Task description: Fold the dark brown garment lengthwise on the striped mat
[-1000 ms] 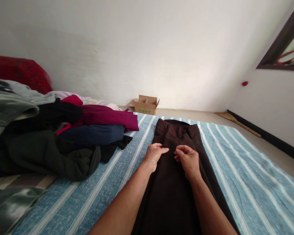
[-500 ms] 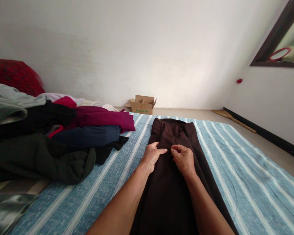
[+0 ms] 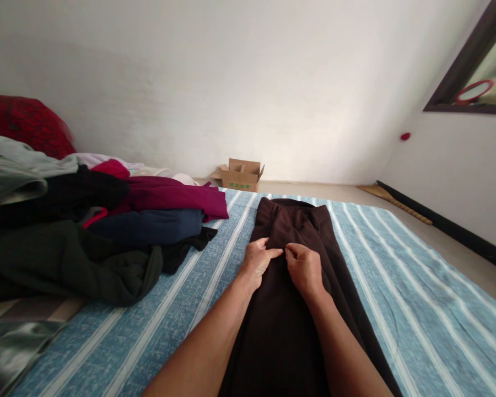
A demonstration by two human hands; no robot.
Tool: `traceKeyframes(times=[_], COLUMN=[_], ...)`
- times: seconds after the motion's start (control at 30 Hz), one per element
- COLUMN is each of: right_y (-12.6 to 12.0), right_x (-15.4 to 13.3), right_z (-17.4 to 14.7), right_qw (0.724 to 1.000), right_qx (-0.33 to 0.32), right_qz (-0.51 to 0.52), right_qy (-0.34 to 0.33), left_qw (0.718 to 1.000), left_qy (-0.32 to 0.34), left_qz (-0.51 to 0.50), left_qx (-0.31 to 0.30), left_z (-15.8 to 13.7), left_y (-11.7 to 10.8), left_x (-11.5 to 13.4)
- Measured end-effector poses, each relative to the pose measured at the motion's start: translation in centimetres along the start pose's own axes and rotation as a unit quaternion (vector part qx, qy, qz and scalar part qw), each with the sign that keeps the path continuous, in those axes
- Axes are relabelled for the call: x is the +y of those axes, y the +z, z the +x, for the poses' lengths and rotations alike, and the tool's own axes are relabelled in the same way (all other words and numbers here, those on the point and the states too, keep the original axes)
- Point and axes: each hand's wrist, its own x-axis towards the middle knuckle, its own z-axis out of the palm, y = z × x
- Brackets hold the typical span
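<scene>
Dark brown trousers (image 3: 279,325) lie lengthwise before me, with the waistband at the far end and small wrinkles below it. My left hand (image 3: 256,259) rests on their left side, thumb stretched out toward the middle and the other fingers partly hidden. Just right of that thumb, my right hand (image 3: 303,267) is closed in a pinch at the surface of the cloth. Whatever its fingertips hold, if anything, is too small to make out. The two hands are close together but apart.
A blue-and-white striped sheet (image 3: 400,270) spreads under the trousers. Heaped clothes, including a dark green garment (image 3: 78,264), a navy one (image 3: 161,227) and a magenta one (image 3: 177,197), lie at left. Beyond the far edge stands an open cardboard box (image 3: 240,179) by the wall.
My right hand has shifted slightly left, bringing its pinched fingertips nearer my left thumb. The left hand and the trousers stay almost where they were.
</scene>
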Motion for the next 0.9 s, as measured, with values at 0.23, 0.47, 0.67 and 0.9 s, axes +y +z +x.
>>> traceKeyframes(times=[0.23, 0.47, 0.67, 0.9], right_y=[-0.2, 0.1, 0.1, -0.5], right_x=[-0.6, -0.9, -0.1, 1.5], right_z=[-0.1, -0.1, 0.2, 0.6], right_qw=[0.991, 0.979, 0.999, 0.926], right_qx=[-0.022, -0.034, -0.007, -0.022], right_qz=[-0.132, -0.199, -0.021, 0.330], right_qy=[-0.026, -0.022, 0.041, 0.183], left_qw=[1.000, 1.000, 1.000, 1.000], left_qy=[0.016, 0.015, 0.012, -0.015], left_qz=[0.008, 0.014, 0.018, 0.001], left_qx=[0.002, 0.007, 0.009, -0.004], left_z=[0.2, 0.3, 0.2, 0.1], left_y=[0.1, 0.0, 0.0, -0.1], left_x=[-0.3, -0.6, -0.5, -0.2])
